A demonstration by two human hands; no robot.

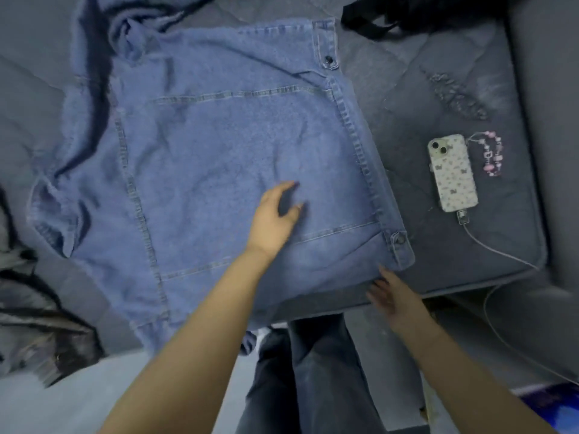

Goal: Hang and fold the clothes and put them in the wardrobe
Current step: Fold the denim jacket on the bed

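Two bare forearms reach out from the bottom edge. The left hand [274, 216] rests on the denim jacket [219, 158], fingers [286, 187] loosely spread on the cloth. The right hand [393, 296] touches the jacket's near hem corner, fingers released. The jacket lies spread flat on the bed [423, 98], beside a phone [452, 173].
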